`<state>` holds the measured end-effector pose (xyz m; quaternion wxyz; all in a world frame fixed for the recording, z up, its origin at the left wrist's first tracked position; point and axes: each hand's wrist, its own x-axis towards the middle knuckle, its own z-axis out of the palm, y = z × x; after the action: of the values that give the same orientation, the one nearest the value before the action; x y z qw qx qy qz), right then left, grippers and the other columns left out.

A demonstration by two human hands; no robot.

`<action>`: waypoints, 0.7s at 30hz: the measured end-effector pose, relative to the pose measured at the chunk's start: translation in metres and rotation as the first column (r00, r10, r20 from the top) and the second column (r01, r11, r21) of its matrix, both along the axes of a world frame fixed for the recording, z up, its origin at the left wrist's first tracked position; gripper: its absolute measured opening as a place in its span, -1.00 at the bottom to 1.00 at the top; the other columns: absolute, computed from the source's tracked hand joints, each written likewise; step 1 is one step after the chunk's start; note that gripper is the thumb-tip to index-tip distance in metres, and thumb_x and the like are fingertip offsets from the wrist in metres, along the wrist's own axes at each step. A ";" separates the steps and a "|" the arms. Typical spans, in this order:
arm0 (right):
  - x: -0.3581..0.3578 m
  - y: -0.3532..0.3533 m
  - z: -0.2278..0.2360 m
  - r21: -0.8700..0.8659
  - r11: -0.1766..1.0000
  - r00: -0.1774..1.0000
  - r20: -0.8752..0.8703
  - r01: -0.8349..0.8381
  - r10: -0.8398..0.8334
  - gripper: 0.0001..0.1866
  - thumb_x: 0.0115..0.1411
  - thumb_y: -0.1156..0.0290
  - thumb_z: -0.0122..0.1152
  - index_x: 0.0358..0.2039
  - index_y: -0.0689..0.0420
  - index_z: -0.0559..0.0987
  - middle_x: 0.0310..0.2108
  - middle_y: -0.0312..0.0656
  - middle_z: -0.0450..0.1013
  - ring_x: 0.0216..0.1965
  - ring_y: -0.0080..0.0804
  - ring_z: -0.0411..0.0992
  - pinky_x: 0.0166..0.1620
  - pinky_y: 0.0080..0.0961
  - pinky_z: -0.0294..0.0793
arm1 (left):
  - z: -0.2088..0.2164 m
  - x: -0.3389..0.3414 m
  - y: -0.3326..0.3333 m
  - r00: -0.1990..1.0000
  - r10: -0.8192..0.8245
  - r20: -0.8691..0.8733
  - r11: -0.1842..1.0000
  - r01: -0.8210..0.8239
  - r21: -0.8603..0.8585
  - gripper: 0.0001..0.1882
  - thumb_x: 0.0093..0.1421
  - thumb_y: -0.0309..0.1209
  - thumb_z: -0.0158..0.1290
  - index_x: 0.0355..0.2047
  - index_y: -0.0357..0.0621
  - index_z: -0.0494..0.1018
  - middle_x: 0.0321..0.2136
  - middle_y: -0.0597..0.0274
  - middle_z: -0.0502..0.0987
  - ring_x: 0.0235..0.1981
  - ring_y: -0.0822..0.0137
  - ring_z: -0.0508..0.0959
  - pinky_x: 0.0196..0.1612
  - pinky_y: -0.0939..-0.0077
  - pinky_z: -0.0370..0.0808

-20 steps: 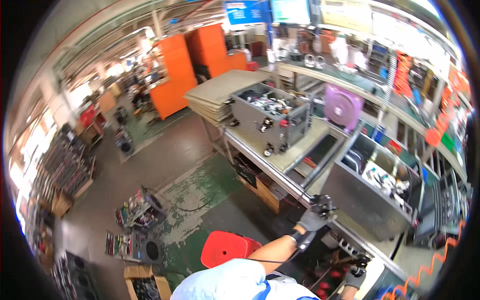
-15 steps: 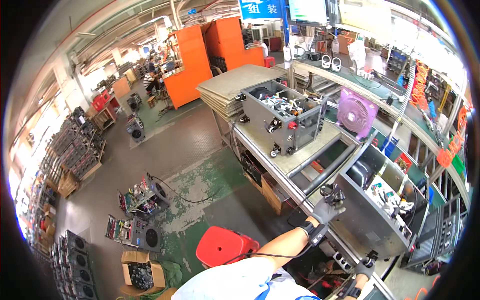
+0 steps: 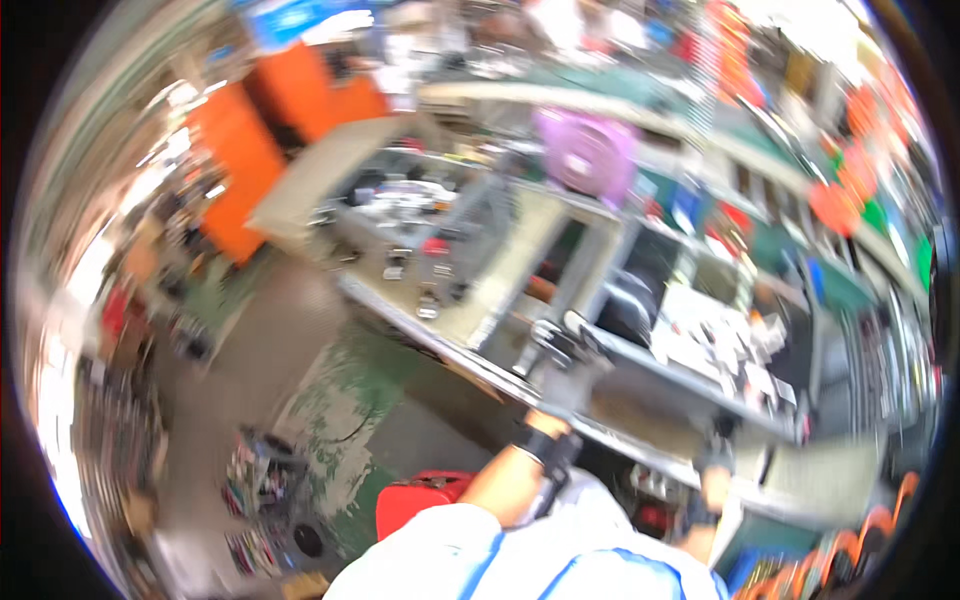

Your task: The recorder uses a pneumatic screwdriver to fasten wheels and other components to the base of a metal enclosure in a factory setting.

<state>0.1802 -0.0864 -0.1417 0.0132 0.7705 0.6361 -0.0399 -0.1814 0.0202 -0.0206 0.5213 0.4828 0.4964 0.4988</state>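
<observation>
Blur hid both hands' fingers, so their state could not be told. Left hand point(image 3: 562, 362) reached over the bench point(image 3: 470, 322); right hand point(image 3: 714, 455) hovered by a grey tray point(image 3: 640, 405).

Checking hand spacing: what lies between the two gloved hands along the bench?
In the blurred head view, only the bench's grey metal edge runs between left hand and right hand.

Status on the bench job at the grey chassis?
Done: nothing provable; the frame is motion-blurred. In hand: gloved left hand at the near wall of the open grey metal chassis, right hand at its lower edge. Left: cannot tell; loose parts lie inside.
</observation>
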 end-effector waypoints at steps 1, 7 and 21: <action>0.021 0.003 -0.070 0.181 0.970 0.986 -0.085 0.160 -0.146 -0.72 0.09 0.31 -0.14 -0.24 0.06 0.48 -0.30 -0.03 0.44 -0.28 -0.13 0.40 -0.23 -0.23 0.39 | 0.025 -0.009 -0.007 0.917 0.073 0.393 0.996 -0.084 0.011 -0.73 0.12 -0.24 -0.12 -0.29 -0.12 0.45 -0.27 0.20 0.52 -0.19 0.33 0.48 -0.02 0.23 0.28; -0.080 0.017 0.006 -0.079 0.578 0.200 -0.893 0.812 -0.403 -0.83 0.01 0.38 0.02 -0.38 0.15 0.48 -0.48 -0.11 0.44 -0.46 -0.28 0.42 -0.40 -0.36 0.43 | 0.014 -0.040 0.007 0.359 -0.092 0.929 0.992 0.115 0.054 -0.68 0.20 -0.21 -0.21 -0.18 -0.11 0.39 -0.23 0.24 0.48 -0.19 0.20 0.45 0.10 -0.08 0.16; -0.098 -0.004 -0.013 -0.198 0.361 0.075 -0.782 0.911 -0.619 -0.08 -0.15 0.32 0.22 0.23 -0.05 -0.02 0.17 0.11 -0.19 0.08 -0.01 0.15 0.09 -0.39 0.22 | -0.131 -0.035 -0.019 0.513 -0.313 -0.799 0.932 0.327 -0.155 -0.72 0.01 -0.57 0.05 -0.23 -0.31 0.34 -0.29 0.11 0.46 -0.31 0.21 0.47 -0.21 0.33 0.44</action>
<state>0.0823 -0.0907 -0.1550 -0.4122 0.8760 0.0514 -0.2451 -0.2165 0.0015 -0.1518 0.3142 0.7436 0.5777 0.1207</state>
